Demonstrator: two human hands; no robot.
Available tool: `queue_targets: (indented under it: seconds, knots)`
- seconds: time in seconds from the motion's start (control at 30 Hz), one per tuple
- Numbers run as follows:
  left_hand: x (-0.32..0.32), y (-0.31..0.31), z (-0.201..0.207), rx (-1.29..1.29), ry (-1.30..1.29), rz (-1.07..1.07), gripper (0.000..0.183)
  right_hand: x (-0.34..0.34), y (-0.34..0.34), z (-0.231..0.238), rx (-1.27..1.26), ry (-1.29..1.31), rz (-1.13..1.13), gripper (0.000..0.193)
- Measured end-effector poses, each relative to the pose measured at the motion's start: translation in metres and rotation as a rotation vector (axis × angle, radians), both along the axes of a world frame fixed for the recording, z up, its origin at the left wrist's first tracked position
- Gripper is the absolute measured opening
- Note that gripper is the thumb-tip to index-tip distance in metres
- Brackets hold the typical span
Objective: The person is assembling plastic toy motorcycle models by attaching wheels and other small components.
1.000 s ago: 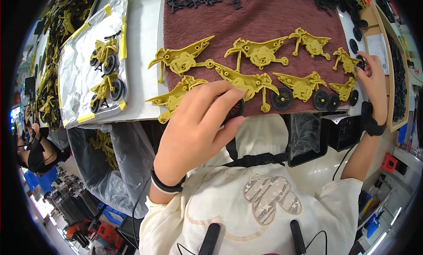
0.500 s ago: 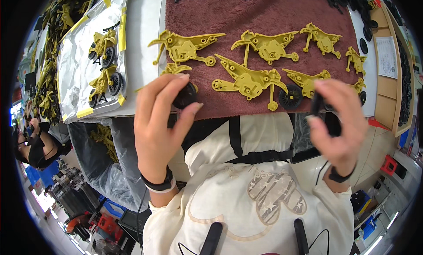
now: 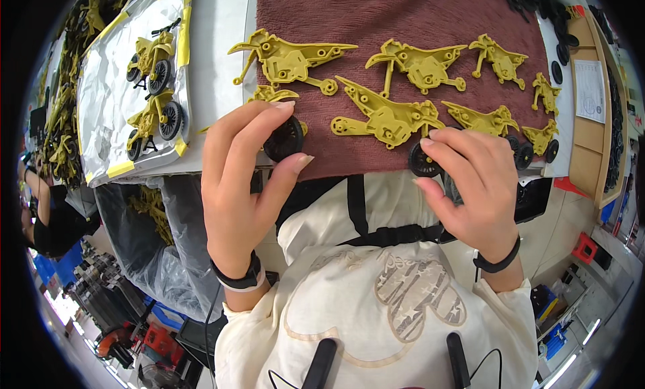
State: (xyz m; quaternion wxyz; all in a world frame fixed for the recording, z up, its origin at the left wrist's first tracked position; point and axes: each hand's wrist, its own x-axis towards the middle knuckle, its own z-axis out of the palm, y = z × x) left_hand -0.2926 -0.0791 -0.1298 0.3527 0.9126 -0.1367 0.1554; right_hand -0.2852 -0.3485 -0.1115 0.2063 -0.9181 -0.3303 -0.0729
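My left hand (image 3: 235,174) is closed round a black spoked toy wheel (image 3: 285,139), its fingertips on the rim. The wheel overlaps a yellow toy motorbike body half (image 3: 272,95), which my hand partly hides. My right hand (image 3: 474,184) grips another black wheel (image 3: 422,162) by its edge, at the lower end of the fork of a middle yellow body half (image 3: 388,120). Whether that wheel is seated on the fork I cannot tell. Right of it, a further yellow body half (image 3: 485,120) lies partly behind my fingers, with a black wheel (image 3: 524,155) near it.
More yellow body halves (image 3: 289,61) lie along a brown-red towel (image 3: 322,19). Two assembled toy motorbikes (image 3: 154,117) rest on a taped white board (image 3: 101,113) at left. A plastic-lined bin (image 3: 178,254) stands below the table; a cardboard box (image 3: 588,134) is at right.
My right hand has moved left with its wheel, from the right-hand body half to the fork of the middle one. My left hand has stayed on its wheel. The view has shifted slightly.
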Motion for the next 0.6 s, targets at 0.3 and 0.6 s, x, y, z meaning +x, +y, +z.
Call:
queue_targets:
  seconds: [0.3, 0.6]
  knots:
    - [-0.007, -0.014, 0.002, -0.062, 0.067, -0.149, 0.053, 0.017, -0.009, 0.009, 0.007, 0.058, 0.126, 0.042]
    - [-0.011, -0.026, -0.003, 0.041, 0.054, -0.154, 0.055, 0.016, -0.007, 0.004, 0.04, 0.084, 0.12, 0.041]
